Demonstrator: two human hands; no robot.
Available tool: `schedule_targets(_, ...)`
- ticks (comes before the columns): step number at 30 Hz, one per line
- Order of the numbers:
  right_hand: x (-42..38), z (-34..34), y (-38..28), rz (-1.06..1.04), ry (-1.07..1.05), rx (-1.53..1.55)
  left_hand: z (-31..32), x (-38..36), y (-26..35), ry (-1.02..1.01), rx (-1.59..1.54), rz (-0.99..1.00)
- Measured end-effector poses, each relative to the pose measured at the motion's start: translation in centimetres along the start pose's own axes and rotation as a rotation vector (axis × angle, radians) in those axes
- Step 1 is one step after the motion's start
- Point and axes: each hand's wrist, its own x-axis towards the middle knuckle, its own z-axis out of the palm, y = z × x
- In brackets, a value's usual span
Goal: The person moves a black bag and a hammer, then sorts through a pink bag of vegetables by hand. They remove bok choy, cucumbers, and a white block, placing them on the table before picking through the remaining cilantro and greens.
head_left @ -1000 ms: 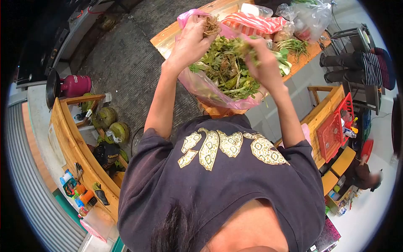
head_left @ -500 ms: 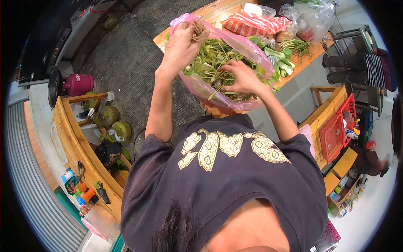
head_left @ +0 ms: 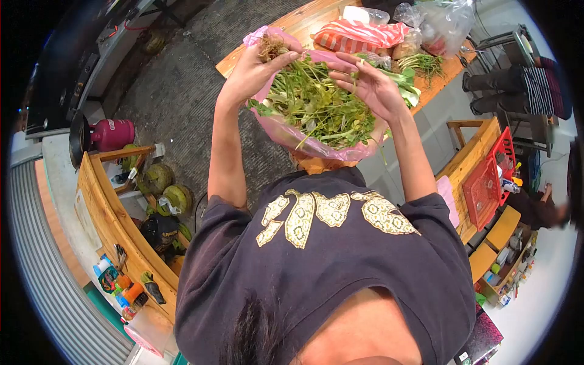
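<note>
A pink plastic bag [head_left: 286,135] lies open on the wooden table [head_left: 301,23], filled with leafy green herbs [head_left: 322,109]. At the bag's upper left, my left hand [head_left: 254,72] is closed round a rooty bunch [head_left: 272,47], its brown roots showing above the fingers. My right hand [head_left: 372,88] is raised over the bag's upper right side, fingers loosely bent and apart, with a small green leaf by the fingertips. Whether those fingertips grip the leaf is unclear.
Behind the bag are a red-striped bag [head_left: 362,36], clear plastic bags [head_left: 447,27], white-stemmed greens [head_left: 407,88] and thin green stalks [head_left: 426,64]. Red trays [head_left: 480,191] sit on a bench at right. A person [head_left: 517,91] stands at far right; another [head_left: 541,207] is below.
My right hand has lifted out of the herbs and moved up and right, its palm now showing. My left hand still holds the rooty bunch, slightly shifted, with its thumb now pointing right.
</note>
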Motion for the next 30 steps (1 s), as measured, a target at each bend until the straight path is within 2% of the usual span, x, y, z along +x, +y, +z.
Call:
schedule_targets(2, 0.2, 0.3, -0.4, -0.012, -0.072, 0.246, 0.4, 0.3, 0.4, -0.061, -0.038, -0.011)
schedule_targets(6, 0.0, 1.4, -1.3, -0.028, -0.117, 0.491, 1.0, 0.6, 0.3, -0.166, 0.014, -0.093)
schedule_targets(9, -0.1, 1.4, -1.6, -0.042, -0.155, 0.53, 2.8, 0.3, 0.0, -0.099, 0.019, -0.043)
schedule_targets(10, -0.2, 1.5, -1.7, -0.049, -0.147, 0.513, 3.3, 0.5, -0.6, -0.116, -0.028, -0.09)
schedule_targets(12, -0.4, 1.6, -1.8, -0.061, -0.134, 0.479, 5.1, 0.5, -0.9, 0.003, -0.136, -0.218)
schedule_targets(15, -0.8, 1.7, -1.8, -0.12, -0.07, 0.269, 8.1, -0.5, -1.9, 0.238, -0.351, -0.381)
schedule_targets(16, -1.0, 1.7, -1.7, -0.134, -0.011, 0.069, 9.1, -1.0, -3.7, 0.299, -0.441, -0.415)
schedule_targets(18, -1.6, 2.0, -1.4, -0.174, 0.137, -0.349, 11.4, -1.6, -7.7, 0.371, -0.585, -0.465)
schedule_targets(19, -1.9, 2.8, -1.1, -0.237, 0.181, -0.742, 11.9, -2.1, -9.7, 0.392, -0.631, -0.489)
schedule_targets(21, -2.0, 2.4, 0.1, -0.544, 0.124, -1.324, 12.0, -3.4, -11.3, 0.414, -0.839, -0.596)
schedule_targets(24, -2.6, 2.6, 0.7, -0.526, 0.213, -0.954, 11.1, -4.4, -13.8, 0.532, -0.881, -0.589)
schedule_targets(25, -3.0, 2.5, 0.3, -0.485, 0.271, -0.792, 10.8, -4.4, -13.3, 0.526, -0.87, -0.527)
schedule_targets(27, -3.7, 2.2, -1.2, -0.407, 0.373, -0.466, 10.0, -4.8, -12.2, 0.512, -0.876, -0.573)
schedule_targets(30, -4.9, -3.1, -3.6, -0.553, 0.488, -0.141, 9.9, -5.9, -11.7, 0.527, -0.923, -0.574)
